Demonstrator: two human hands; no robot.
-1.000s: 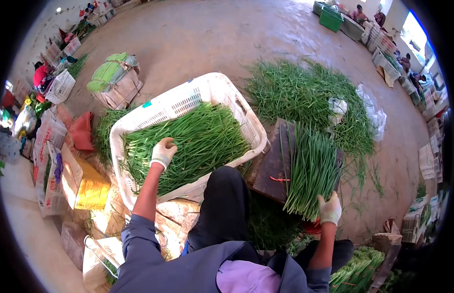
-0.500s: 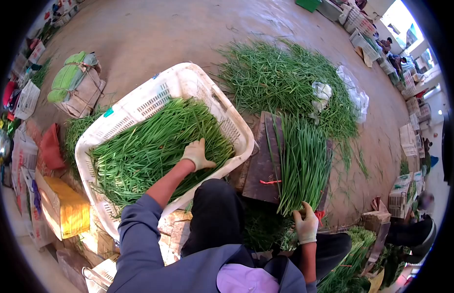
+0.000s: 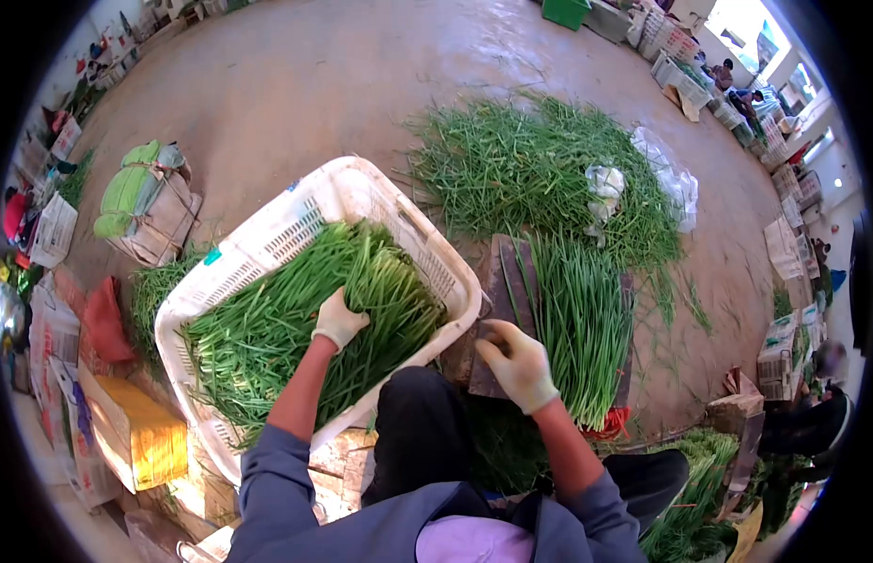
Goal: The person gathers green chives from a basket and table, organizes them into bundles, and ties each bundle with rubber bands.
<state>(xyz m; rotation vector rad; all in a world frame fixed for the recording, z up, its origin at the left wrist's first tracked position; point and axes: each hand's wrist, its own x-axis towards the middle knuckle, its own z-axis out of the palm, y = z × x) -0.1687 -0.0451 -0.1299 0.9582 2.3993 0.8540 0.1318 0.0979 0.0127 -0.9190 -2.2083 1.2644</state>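
Observation:
My gloved left hand (image 3: 341,320) is closed round part of the green stalks (image 3: 267,328) inside the white crate (image 3: 194,293); its fingertips are partly hidden among them. Over the dark board (image 3: 505,281), between the crate and a neat bundle of long green stalks (image 3: 582,328), is my gloved right hand (image 3: 518,364). Its thumb and fingers are apart, with nothing between them. The bundle lies lengthwise on the board, and red ties (image 3: 607,424) show at its near end.
A loose heap of greens (image 3: 530,169) with clear plastic (image 3: 675,178) lies beyond the board. At left are a tied bale (image 3: 150,202), a red bag (image 3: 106,321) and a yellow box (image 3: 145,441). More stalks (image 3: 694,488) and a person (image 3: 807,427) are at lower right.
My left hand has moved slightly left and closed on stalks in the crate, lifting some. My right hand has left the near end of the bundle and moved left over the board.

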